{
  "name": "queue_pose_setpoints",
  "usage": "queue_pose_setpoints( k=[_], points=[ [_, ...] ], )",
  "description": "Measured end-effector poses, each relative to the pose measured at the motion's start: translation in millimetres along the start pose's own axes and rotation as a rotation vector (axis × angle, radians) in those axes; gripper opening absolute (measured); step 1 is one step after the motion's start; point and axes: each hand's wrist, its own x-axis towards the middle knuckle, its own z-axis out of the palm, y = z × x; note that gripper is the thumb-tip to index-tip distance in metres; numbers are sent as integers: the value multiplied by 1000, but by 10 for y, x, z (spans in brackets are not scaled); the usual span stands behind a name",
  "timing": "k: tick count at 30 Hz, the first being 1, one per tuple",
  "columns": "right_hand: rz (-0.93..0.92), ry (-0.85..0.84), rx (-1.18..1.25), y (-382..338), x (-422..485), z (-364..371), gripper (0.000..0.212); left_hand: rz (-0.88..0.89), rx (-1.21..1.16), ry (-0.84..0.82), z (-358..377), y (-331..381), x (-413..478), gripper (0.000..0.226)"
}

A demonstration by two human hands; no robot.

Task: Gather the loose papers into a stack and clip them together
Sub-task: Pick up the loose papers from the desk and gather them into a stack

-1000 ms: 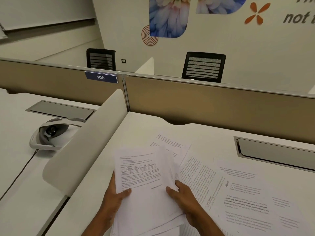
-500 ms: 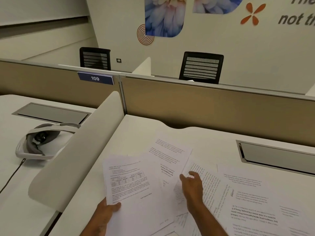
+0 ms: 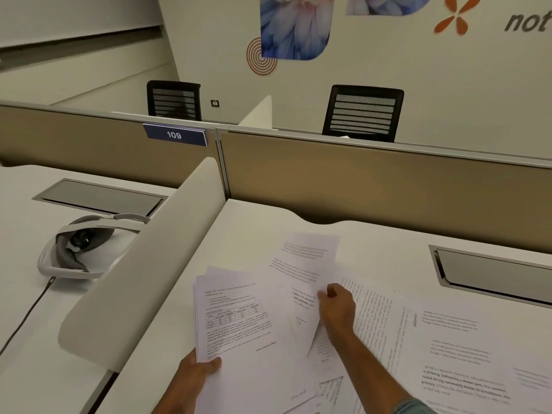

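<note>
My left hand (image 3: 195, 375) grips the lower left corner of a stack of printed papers (image 3: 242, 321), held just above the white desk (image 3: 254, 222). The top sheet carries a small table and text. My right hand (image 3: 337, 309) pinches the edge of a loose sheet (image 3: 307, 261) lying further back, and that sheet curls up under the fingers. More loose printed sheets (image 3: 448, 348) are spread over the desk to the right, overlapping one another. No clip is visible.
A curved white divider (image 3: 143, 264) runs along the desk's left side. Beyond it a white headset (image 3: 80, 249) with a cable lies on the neighbouring desk. A tan partition (image 3: 373, 186) closes the back. A recessed grey cable tray (image 3: 493, 270) sits at the right.
My right hand left the stack, reached forward and closed on a loose sheet, lifting its edge. My left hand kept the stack, now held by it alone.
</note>
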Motion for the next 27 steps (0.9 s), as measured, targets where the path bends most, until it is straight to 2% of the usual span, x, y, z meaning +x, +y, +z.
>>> queue_pose_setpoints(
  k=[2, 5, 7, 10, 13, 16, 17, 21, 24, 27],
  points=[
    [-101, 67, 1, 19, -66, -70, 23, -20, -68, -13, -43, 12, -52, 47],
    [-175, 70, 42, 68, -52, -294, 16, -66, -179, -61, -177, 8, -103, 63],
    [-141, -73, 61, 119, -44, -500, 20, -54, -234, -83, -228, 2, -167, 58],
    [-1, -390, 137, 131, -147, -765, 19, -51, -273, -121, -166, -11, -314, 48],
    [91, -587, 145, 132, -301, -860, 18, -58, -289, -143, 5, -25, -424, 76],
    [152, -638, 149, 170, -440, -861, 22, -16, -294, -126, 163, -82, -453, 114],
    [171, -649, 152, 190, -477, -855, 23, -5, -299, -124, 200, -110, -452, 121],
    [193, -734, 133, 266, -660, -847, 22, 42, -307, -163, 263, -159, -556, 117],
    [195, -802, 133, 277, -780, -861, 22, 104, -196, -151, 275, -181, -612, 125],
    [181, -868, 122, 273, -814, -860, 22, 76, -144, -201, 310, -180, -617, 129]
  ],
)
